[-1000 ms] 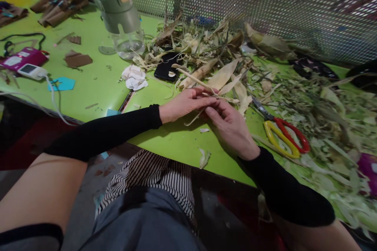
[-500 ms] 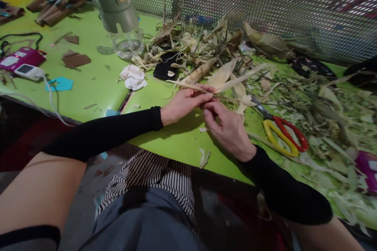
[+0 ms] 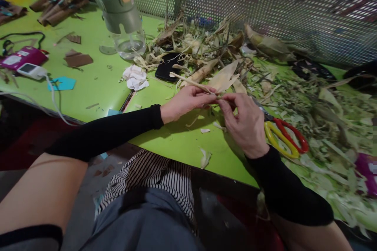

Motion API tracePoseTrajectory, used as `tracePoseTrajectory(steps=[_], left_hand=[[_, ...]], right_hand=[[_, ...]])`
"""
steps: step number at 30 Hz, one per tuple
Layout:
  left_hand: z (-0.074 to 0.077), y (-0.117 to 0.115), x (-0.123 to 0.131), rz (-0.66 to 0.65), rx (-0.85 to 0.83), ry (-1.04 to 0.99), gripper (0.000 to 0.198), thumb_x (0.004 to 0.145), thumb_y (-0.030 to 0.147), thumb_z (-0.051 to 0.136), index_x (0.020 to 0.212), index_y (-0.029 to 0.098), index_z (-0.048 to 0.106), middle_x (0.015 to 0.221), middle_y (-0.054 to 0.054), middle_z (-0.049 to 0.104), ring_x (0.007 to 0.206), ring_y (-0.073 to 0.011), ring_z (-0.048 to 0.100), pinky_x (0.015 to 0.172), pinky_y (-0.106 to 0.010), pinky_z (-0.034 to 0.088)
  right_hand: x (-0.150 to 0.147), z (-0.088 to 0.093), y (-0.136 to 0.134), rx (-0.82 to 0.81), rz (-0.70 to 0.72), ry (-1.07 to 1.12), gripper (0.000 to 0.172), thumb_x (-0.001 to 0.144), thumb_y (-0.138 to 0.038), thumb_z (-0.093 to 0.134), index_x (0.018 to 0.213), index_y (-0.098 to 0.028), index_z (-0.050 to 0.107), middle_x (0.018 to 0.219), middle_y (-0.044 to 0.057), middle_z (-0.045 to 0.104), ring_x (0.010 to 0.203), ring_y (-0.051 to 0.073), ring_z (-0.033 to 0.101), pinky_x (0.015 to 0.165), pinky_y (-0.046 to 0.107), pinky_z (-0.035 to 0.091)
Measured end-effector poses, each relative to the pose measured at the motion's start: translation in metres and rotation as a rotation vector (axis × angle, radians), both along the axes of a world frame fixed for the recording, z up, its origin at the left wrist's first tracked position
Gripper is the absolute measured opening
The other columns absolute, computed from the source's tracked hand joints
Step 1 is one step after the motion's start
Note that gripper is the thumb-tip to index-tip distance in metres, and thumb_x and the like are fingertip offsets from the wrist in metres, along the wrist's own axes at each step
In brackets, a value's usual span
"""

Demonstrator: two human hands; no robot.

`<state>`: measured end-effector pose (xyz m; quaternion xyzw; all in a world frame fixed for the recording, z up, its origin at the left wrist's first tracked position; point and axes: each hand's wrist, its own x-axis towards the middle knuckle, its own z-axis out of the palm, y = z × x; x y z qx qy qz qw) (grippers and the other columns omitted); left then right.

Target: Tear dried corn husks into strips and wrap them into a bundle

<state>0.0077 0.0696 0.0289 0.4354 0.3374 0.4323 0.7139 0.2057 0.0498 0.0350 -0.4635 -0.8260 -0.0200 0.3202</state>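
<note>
A thin, pale strip of dried corn husk runs out from my left hand, whose thumb and fingers pinch it. My right hand meets the left fingertips and pinches the same husk piece at its other end; the exact grip is partly hidden. Just behind the hands lies a broad cream husk leaf. Scissors with one red and one yellow handle lie beside my right wrist, their blades partly covered by the hand.
A heap of husk scraps covers the back and right of the green table. A black phone, crumpled tissue and water bottle stand or lie behind my left hand. Brown rolls are at the far left.
My right hand has moved right and slightly up, now meeting the left fingertips. The long strips that stuck out to the right of the hands no longer show there. My left hand has barely shifted.
</note>
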Motion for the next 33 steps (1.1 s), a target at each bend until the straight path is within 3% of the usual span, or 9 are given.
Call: tracePoseTrajectory(steps=[8,12,14,17,19,23,29,33], left_hand=[[0.007,0.006,-0.009,-0.072,0.086,0.062,0.010,0.094,0.015,0.073,0.099,0.009,0.067,0.080,-0.002,0.074,0.071,-0.0060,0.065,0.080,-0.024,0.053],[0.011,0.011,-0.016,-0.156,0.010,0.092,0.010,0.094,0.015,0.074,0.101,0.009,0.068,0.083,-0.003,0.076,0.074,-0.0074,0.069,0.082,-0.025,0.055],[0.012,0.011,-0.016,-0.142,-0.069,0.052,0.006,0.096,0.013,0.071,0.100,0.010,0.068,0.086,-0.004,0.078,0.080,-0.0086,0.072,0.090,-0.028,0.057],[0.012,0.008,-0.011,-0.064,-0.175,-0.064,0.004,0.098,0.008,0.063,0.099,0.011,0.067,0.092,-0.008,0.079,0.090,-0.0115,0.075,0.104,-0.035,0.057],[0.012,0.006,-0.007,-0.057,-0.208,-0.107,0.009,0.097,0.005,0.061,0.099,0.011,0.067,0.095,-0.010,0.080,0.095,-0.0136,0.076,0.109,-0.038,0.056],[0.009,0.004,-0.004,-0.064,-0.202,-0.111,0.010,0.094,0.004,0.063,0.100,0.011,0.069,0.094,-0.008,0.078,0.086,-0.0112,0.072,0.106,-0.035,0.056],[0.005,0.005,-0.004,-0.058,-0.150,-0.108,0.011,0.092,0.010,0.072,0.103,0.011,0.072,0.097,-0.005,0.077,0.089,-0.0098,0.070,0.105,-0.033,0.054],[0.006,0.003,-0.005,-0.100,-0.101,-0.007,0.011,0.092,0.010,0.074,0.102,0.011,0.070,0.086,-0.001,0.072,0.077,-0.0074,0.065,0.099,-0.034,0.055]], right_hand=[[-0.010,0.011,-0.015,-0.053,0.072,0.057,0.020,0.103,-0.031,0.057,0.084,-0.025,0.056,0.075,0.001,0.063,0.066,0.018,0.055,0.062,0.033,0.041],[-0.006,0.010,-0.011,-0.087,0.062,0.113,0.023,0.104,-0.035,0.057,0.084,-0.025,0.058,0.072,0.000,0.061,0.060,0.017,0.053,0.059,0.033,0.040],[-0.001,0.008,-0.005,-0.059,0.057,0.097,0.023,0.105,-0.040,0.057,0.088,-0.025,0.061,0.076,0.002,0.064,0.065,0.019,0.057,0.063,0.034,0.044],[0.005,0.007,0.002,0.105,-0.011,0.047,0.018,0.103,-0.043,0.062,0.105,-0.026,0.067,0.100,0.009,0.073,0.094,0.028,0.067,0.082,0.044,0.049],[0.006,0.007,0.002,0.218,-0.058,0.016,0.017,0.102,-0.039,0.064,0.114,-0.028,0.066,0.114,0.012,0.073,0.109,0.033,0.066,0.092,0.051,0.047],[-0.001,0.006,-0.007,0.177,0.039,-0.085,0.016,0.102,-0.027,0.061,0.114,-0.032,0.070,0.110,0.008,0.072,0.102,0.030,0.065,0.090,0.050,0.046],[-0.011,0.002,-0.016,0.173,0.168,-0.299,0.017,0.103,-0.028,0.061,0.110,-0.033,0.076,0.101,0.005,0.076,0.095,0.026,0.063,0.084,0.044,0.045],[-0.009,0.004,-0.013,0.148,0.180,-0.153,0.015,0.105,-0.033,0.059,0.103,-0.031,0.074,0.103,0.006,0.076,0.096,0.026,0.065,0.084,0.043,0.048]])
